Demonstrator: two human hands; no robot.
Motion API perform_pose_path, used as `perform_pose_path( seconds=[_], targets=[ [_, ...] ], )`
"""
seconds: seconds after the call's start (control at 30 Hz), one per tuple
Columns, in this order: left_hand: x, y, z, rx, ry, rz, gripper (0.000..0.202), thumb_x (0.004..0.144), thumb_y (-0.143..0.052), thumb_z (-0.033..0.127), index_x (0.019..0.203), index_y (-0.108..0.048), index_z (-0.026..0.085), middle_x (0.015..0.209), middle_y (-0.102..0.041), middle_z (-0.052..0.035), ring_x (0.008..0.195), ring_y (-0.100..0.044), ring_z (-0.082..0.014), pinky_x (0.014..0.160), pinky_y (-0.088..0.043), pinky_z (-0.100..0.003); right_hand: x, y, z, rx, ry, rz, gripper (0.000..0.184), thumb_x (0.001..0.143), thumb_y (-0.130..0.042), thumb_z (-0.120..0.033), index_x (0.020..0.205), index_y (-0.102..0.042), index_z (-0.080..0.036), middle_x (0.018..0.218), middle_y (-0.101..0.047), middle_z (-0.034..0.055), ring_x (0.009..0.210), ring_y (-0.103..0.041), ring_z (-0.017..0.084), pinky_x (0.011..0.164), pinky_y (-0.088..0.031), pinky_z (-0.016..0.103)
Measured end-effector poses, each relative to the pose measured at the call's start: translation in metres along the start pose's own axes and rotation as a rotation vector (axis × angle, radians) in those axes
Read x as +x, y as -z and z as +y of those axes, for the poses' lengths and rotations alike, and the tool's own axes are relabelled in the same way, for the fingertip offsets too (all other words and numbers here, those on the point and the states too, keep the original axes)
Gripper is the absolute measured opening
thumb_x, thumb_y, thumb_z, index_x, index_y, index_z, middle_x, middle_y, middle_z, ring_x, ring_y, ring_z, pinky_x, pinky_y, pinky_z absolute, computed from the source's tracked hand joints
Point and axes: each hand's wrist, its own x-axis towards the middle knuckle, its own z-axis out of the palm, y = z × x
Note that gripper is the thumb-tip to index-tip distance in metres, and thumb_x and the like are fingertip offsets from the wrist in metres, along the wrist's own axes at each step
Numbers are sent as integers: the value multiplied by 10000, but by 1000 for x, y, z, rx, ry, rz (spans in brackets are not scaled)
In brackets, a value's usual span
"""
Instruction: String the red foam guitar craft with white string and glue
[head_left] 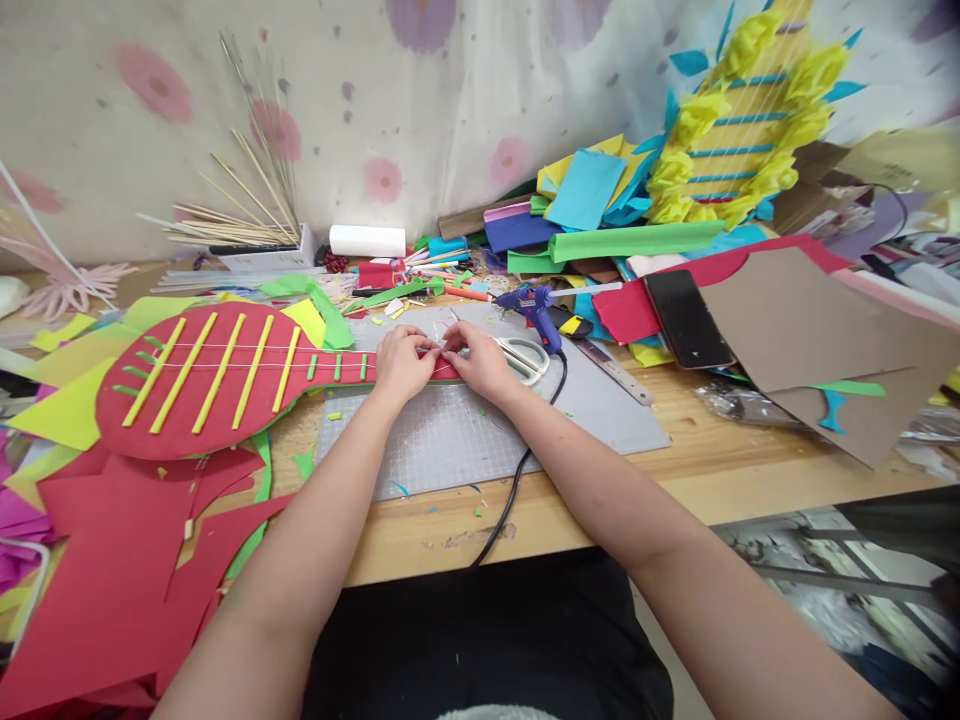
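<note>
A red craft-foam lute (202, 400) with yellow and green strips across it lies from the left onto a grey cutting mat (600, 435). White string (300, 348) runs along its body and neck. Over the narrow neck end, my left hand (403, 365) pinches with thumb and fingertips. Close beside it, my right hand (478, 362) is pinched at the same spot, its fingertips nearly touching the left's. The string leads into my fingers, which partly hide it. White-handled scissors (529, 362) lie just past my right hand, their blades hidden.
Behind the scissors rests a blue glue gun (536, 305), its black cord (517, 480) crossing the mat. A metal ruler (611, 370) and a phone (688, 318) lie to the right. Red foam offcuts (97, 570) cover the left. Sticks (232, 230) and a yellow-flowered lute (731, 150) stand behind.
</note>
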Motion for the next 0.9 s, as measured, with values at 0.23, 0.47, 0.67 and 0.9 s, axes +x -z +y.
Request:
perform_pose_path(
  seconds=[0.23, 0.47, 0.67, 0.9],
  targets=[
    [0, -1, 0, -19, -5, 15, 127, 772, -601, 269, 782, -701, 192, 1023, -640, -51, 996, -566, -210, 889, -426, -357, -1, -1, 2, -53, 31, 94, 158, 728, -536, -131, 866, -537, -207, 834, -661, 11, 824, -586, 168, 783, -426, 310],
    [0, -2, -1, -31, 18, 19, 111, 772, -602, 260, 770, -692, 196, 993, -650, -40, 950, -578, -201, 847, -432, -347, 0, 0, -2, -199, 90, 79, 129, 746, -526, -175, 867, -552, -210, 857, -661, 23, 851, -563, 191, 748, -404, 306],
    [0, -1, 0, -33, 7, 18, 99, 765, -608, 253, 738, -675, 185, 973, -654, -41, 940, -580, -197, 844, -427, -341, 1, 0, -7, -279, 54, 80, 126, 739, -504, -169, 856, -540, -197, 828, -642, 38, 811, -543, 191, 724, -375, 303],
    [-1, 0, 1, -17, 13, -6, 116, 780, -598, 266, 768, -673, 178, 975, -657, -48, 935, -582, -204, 833, -428, -346, 1, 12, -4, -367, 68, 177, 188, 691, -485, -133, 859, -545, -191, 853, -635, 56, 851, -509, 219, 731, -360, 323]
  ],
)
